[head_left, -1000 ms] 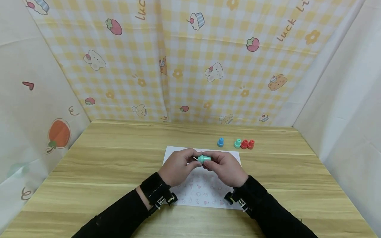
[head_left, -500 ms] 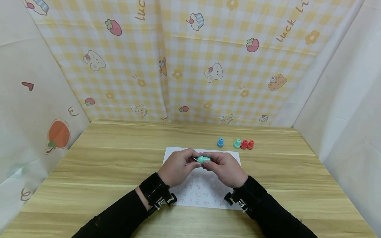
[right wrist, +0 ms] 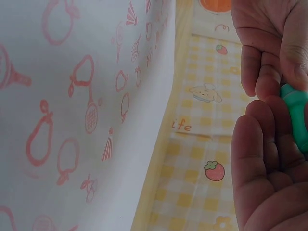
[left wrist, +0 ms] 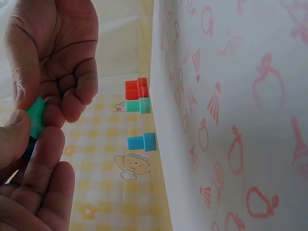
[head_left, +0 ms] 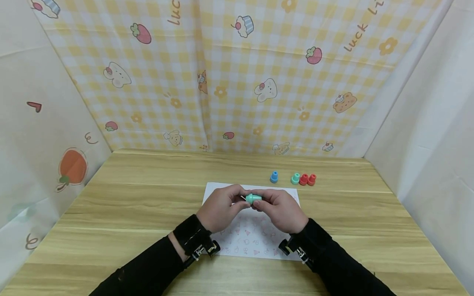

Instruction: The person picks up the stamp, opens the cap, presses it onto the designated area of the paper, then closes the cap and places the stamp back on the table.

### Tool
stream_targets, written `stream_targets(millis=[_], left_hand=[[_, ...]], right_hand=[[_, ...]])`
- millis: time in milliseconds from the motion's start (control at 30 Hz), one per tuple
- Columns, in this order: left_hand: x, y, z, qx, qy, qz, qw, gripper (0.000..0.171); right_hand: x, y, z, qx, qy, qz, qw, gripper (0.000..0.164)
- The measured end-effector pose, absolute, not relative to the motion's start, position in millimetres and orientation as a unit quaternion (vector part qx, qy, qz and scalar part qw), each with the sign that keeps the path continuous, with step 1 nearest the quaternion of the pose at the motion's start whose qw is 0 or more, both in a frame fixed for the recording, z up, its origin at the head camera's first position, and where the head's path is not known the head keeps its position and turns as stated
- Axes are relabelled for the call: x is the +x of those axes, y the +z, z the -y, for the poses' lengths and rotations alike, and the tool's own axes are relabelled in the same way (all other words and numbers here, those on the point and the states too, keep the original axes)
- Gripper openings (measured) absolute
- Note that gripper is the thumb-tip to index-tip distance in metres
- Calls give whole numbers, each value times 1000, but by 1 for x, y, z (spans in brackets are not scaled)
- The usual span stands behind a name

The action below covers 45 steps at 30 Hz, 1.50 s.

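Observation:
A small green stamp lies sideways between both hands, above the sheet of paper. Thumb and fingers of the left hand pinch its wide end. From the other side, the right hand grips the narrower handle. In the left wrist view the green stamp shows between the two thumbs and the fingers, its lower end in dark shadow. Fingers hide part of the stamp in the right wrist view. Beneath the hands is the white paper, covered in red prints of fruit, shuttlecocks and rackets.
Behind the paper's far edge stand a blue stamp, another green stamp and two red stamps, the rightmost red stamp beside its twin. A yellow checked cloth hangs along the back of the wooden table.

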<state>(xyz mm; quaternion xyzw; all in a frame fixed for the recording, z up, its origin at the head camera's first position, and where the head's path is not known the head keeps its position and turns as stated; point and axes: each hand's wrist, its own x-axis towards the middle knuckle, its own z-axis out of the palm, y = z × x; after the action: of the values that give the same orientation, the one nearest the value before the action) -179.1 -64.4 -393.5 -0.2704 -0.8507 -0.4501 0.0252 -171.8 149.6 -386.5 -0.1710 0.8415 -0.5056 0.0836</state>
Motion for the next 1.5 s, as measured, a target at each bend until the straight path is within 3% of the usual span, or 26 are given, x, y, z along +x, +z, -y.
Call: stream_targets(millis=[1500], left_hand=[[-182,-392,67,-256,-456,852,1,16]], right_hand=[[-175,-385,-154,-155,-541,-819,112,27]])
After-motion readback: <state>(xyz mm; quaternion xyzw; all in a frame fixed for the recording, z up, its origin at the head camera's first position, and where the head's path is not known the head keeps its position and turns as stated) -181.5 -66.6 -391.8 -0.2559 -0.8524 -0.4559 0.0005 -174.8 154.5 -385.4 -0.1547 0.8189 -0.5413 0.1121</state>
